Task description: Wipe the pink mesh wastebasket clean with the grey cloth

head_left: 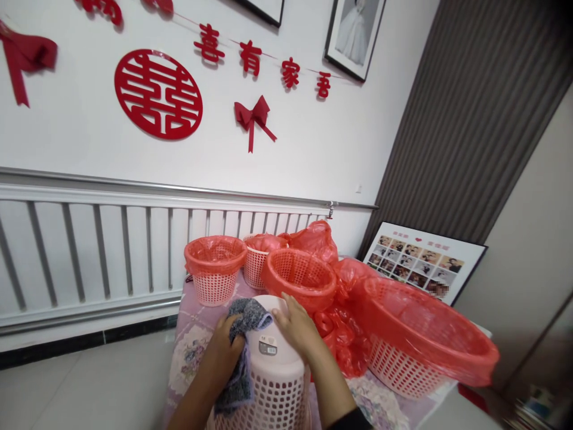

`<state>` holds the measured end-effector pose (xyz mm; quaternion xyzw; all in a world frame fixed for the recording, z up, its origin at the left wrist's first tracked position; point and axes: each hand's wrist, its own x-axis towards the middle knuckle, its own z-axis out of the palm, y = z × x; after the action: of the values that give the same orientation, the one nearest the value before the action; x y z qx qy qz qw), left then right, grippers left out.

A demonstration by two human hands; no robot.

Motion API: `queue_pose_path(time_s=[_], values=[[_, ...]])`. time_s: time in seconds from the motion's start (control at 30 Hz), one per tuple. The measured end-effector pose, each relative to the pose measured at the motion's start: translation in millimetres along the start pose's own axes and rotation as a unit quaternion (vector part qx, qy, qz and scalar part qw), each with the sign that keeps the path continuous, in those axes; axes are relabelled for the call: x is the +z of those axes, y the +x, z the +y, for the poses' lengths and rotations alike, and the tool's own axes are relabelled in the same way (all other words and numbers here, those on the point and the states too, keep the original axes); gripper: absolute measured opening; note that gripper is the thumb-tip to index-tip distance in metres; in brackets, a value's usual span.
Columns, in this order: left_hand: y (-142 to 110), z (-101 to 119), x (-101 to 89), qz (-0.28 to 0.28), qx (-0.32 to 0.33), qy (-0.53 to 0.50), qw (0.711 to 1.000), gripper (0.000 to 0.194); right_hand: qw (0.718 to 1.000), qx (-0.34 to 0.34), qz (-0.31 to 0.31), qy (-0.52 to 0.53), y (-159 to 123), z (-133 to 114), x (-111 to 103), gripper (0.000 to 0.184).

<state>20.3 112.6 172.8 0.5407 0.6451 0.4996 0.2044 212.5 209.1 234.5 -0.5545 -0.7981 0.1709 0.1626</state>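
A pale pink plastic basket (pixel 280 388) with a holed wall stands upside down at the front of the table, its labelled solid base (pixel 265 325) facing up. In my left hand (pixel 226 352) is a grey cloth (pixel 242 382) with a purple edge, draped over the base's left side and hanging down the wall. My right hand (pixel 298 325) rests on the right side of the base, fingers stretched out and holding nothing. Just behind it sits a basket lined with a red plastic bag (pixel 299 280).
More red-lined baskets stand around: a small one (pixel 217 286) at back left, another (pixel 256 269) behind, and a large one (pixel 403 358) at right. Crumpled red bags (pixel 347 346) lie between them. A flowered tablecloth (pixel 188 352) covers the table. Behind are a radiator (pixel 107 251) and a photo board (pixel 465 257).
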Motion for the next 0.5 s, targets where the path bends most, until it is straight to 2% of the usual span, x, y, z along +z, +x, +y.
queue_pose_path(time_s=[0.2,0.3,0.4,0.5], values=[[-18,2,9.1,0.030,-0.017,0.010,0.999,0.061,0.993,-0.073,-0.090,-0.028,30,-2,-12,0.081],[-26,-3,17.2,0.049,-0.024,0.008,0.998,0.062,0.986,-0.083,-0.131,-0.054,44,-4,-13,0.079],[-34,-12,27.4,0.065,-0.042,-0.002,0.997,0.066,0.989,-0.062,-0.116,-0.063,50,-7,-8,0.077],[-43,-35,41.9,0.063,-0.046,0.007,0.997,0.073,0.992,-0.055,-0.095,-0.070,48,-9,-4,0.075]])
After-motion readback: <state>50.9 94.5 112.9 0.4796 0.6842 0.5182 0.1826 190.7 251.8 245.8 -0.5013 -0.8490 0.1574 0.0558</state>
